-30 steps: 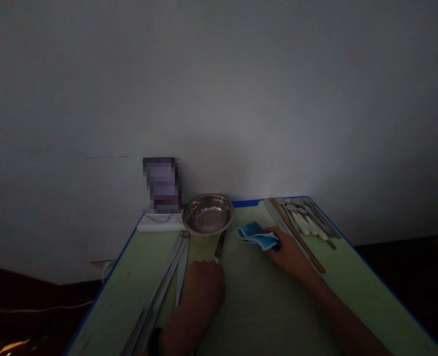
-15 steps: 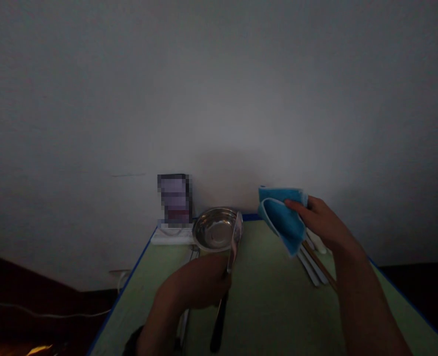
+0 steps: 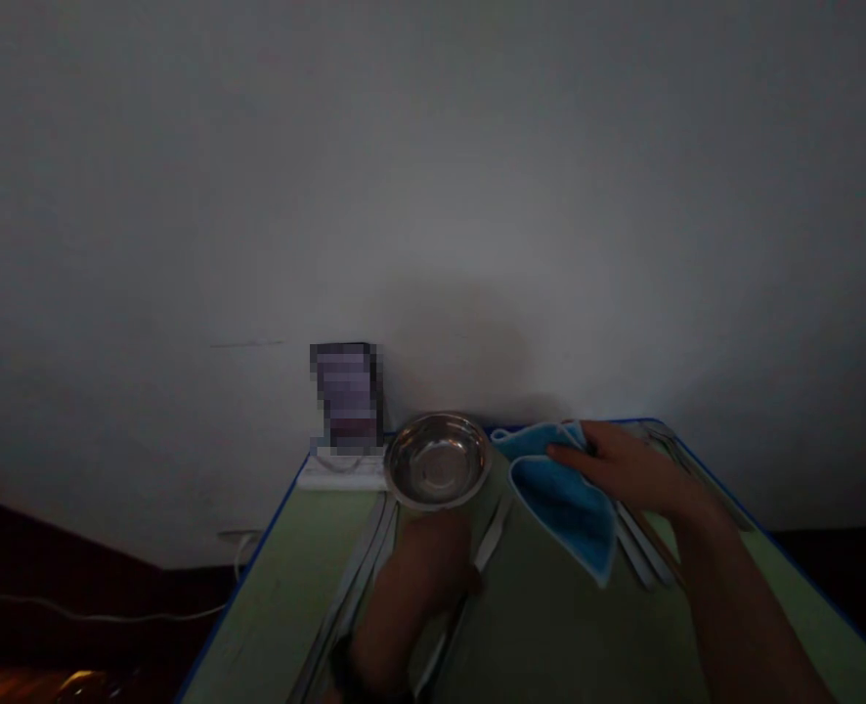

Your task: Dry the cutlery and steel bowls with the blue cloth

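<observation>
Hanging in loose folds just right of a steel bowl (image 3: 439, 469), near the back edge of the table (image 3: 550, 626), the blue cloth (image 3: 572, 513) was pinched between the thumb and fingers of the right hand (image 3: 613, 469). In front of the bowl, the left hand (image 3: 433, 562) was curled against a knife (image 3: 493, 536), though I couldn't tell whether it gripped it. Long utensils (image 3: 353, 569) lay toward the left edge, more cutlery (image 3: 642, 555) toward the right, and a white block (image 3: 341, 477) sat at the back left corner.
</observation>
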Demonstrator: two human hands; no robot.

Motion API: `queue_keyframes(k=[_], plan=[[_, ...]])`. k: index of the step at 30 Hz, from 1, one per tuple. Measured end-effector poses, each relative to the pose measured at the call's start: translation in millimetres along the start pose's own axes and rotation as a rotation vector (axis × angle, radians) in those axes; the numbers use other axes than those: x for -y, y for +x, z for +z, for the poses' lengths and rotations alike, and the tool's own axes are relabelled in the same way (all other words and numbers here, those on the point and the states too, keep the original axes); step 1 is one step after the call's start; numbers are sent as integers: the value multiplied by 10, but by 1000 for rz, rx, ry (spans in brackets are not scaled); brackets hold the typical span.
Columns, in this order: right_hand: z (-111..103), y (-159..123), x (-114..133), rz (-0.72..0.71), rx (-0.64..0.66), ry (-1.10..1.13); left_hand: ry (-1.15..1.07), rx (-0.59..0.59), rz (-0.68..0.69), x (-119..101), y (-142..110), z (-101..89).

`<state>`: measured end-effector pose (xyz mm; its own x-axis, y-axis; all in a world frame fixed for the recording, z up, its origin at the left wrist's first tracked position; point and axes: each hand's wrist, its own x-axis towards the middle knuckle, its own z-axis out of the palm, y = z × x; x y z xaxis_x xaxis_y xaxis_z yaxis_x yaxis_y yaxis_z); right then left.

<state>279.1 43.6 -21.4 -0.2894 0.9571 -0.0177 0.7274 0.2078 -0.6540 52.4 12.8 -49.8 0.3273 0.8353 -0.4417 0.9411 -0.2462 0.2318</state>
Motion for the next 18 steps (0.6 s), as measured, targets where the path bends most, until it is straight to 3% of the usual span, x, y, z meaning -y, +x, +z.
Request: queue_keyframes(k=[2,4,6,8,11,14,18], plan=[[55,15,-63,-7,40,-90,-73,-6,55,137,-77,-163],[102,24,-93,2,79,-156,-188,-354,91,333,-108,-299],[133,29,-83,-3,111,-182,-176,-775,-58,563,-68,-351],[150,32,-50,-23,128,-175,-102,-1017,-135,773,28,-309],[163,35,-20,-32,128,-142,-60,-1019,-164,945,195,-160],[177,40,-40,-23,136,-129,-85,-945,-155,957,318,-49],[180,44,-54,-29,176,-159,-94,-919,-150,940,337,-68]])
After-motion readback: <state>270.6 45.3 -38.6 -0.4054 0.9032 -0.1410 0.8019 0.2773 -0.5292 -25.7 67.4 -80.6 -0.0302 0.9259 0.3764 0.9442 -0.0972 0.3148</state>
